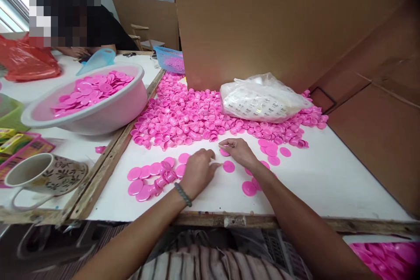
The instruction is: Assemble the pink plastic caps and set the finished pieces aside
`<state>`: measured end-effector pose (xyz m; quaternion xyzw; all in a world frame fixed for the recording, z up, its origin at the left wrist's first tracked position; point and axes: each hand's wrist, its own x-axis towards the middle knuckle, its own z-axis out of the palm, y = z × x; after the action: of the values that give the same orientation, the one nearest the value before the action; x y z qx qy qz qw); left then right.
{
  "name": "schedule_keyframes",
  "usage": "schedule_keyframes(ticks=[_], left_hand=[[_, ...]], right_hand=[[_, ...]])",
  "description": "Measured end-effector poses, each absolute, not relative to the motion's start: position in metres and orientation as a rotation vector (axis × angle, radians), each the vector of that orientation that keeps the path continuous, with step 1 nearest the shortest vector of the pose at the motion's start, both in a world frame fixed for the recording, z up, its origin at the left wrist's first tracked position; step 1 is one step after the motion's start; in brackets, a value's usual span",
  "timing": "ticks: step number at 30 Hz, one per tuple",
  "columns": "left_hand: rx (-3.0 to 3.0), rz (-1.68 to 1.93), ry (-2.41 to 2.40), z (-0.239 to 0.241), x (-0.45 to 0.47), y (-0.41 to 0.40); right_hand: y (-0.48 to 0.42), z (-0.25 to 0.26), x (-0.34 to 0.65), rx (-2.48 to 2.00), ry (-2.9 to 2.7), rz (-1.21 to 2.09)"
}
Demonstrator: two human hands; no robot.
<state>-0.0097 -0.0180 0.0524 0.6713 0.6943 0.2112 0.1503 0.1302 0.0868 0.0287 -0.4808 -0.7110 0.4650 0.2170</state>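
Observation:
My left hand (pixel 197 171) rests on the white table (pixel 311 183) with its fingers curled and pinched on a small white strip. My right hand (pixel 236 150) is just to the right of it, fingers closed on a flat pink disc at about its fingertips. A loose pink disc (pixel 229 166) lies between the two hands. More flat pink discs and small pink caps (pixel 154 177) lie left of my left hand. A big heap of pink caps (pixel 183 118) covers the table behind both hands.
A clear bag of white labels (pixel 262 98) lies on the heap. A pink basin of discs (pixel 88 98) and a patterned mug (pixel 39 179) stand on the left table. A person sits at the far left. Cardboard walls (pixel 278 22) stand behind and to the right.

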Motion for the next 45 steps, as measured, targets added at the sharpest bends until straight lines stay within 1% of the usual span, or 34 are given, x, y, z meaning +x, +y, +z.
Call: schedule_keyframes(ticks=[2, 4, 6, 8, 9, 10, 13, 16, 18, 21, 25, 30, 32, 35, 38, 42, 45], left_hand=[[2.022, 0.557, 1.910, 0.039, 0.008, -0.007], [2.097, 0.497, 1.856, 0.028, 0.018, 0.000], [2.114, 0.474, 1.856, 0.022, 0.019, 0.003], [2.083, 0.496, 1.891, 0.019, 0.013, 0.002], [2.056, 0.512, 1.913, 0.020, 0.009, 0.000], [2.028, 0.524, 1.936, 0.020, 0.004, -0.002], [1.963, 0.546, 1.994, 0.020, -0.006, -0.007], [1.933, 0.634, 1.998, 0.017, -0.007, -0.010], [1.933, 0.710, 1.961, 0.014, -0.005, -0.010], [1.947, 0.775, 1.894, 0.010, -0.005, -0.008], [1.927, 0.828, 1.879, 0.006, -0.009, -0.005], [1.863, 0.862, 1.897, 0.001, -0.015, -0.002], [1.852, 0.875, 1.897, -0.001, -0.016, -0.001], [1.832, 0.899, 1.886, -0.002, -0.016, 0.000], [1.790, 0.906, 1.877, -0.001, -0.016, 0.000], [1.748, 0.905, 1.903, 0.000, -0.015, 0.000], [1.722, 0.908, 1.929, -0.001, -0.014, 0.001]], right_hand=[[0.088, 0.026, 0.129, -1.315, -1.950, 1.298], [0.089, 0.023, 0.131, -1.321, -1.938, 1.233], [0.090, 0.018, 0.134, -1.330, -1.998, 0.997], [0.088, 0.014, 0.138, -1.286, -2.149, 0.701], [0.086, 0.012, 0.140, -1.242, -2.236, 0.604], [0.083, 0.010, 0.141, -1.188, -2.313, 0.563], [0.078, 0.013, 0.137, -1.055, -2.399, 0.584], [0.084, 0.022, 0.121, -0.991, -2.447, 0.470], [0.094, 0.027, 0.106, -0.985, -2.539, 0.365], [0.106, 0.027, 0.090, -1.094, -2.631, 0.279], [0.105, 0.024, 0.093, -1.152, -2.646, 0.336], [0.093, 0.026, 0.119, -1.188, -2.475, 0.728], [0.092, 0.028, 0.125, -1.264, -2.425, 0.793], [0.091, 0.029, 0.129, -1.283, -2.376, 0.723], [0.086, 0.028, 0.135, -1.169, -2.349, 0.653], [0.077, 0.026, 0.144, -0.963, -2.548, 0.685], [0.074, 0.023, 0.145, -0.964, -2.590, 0.615]])
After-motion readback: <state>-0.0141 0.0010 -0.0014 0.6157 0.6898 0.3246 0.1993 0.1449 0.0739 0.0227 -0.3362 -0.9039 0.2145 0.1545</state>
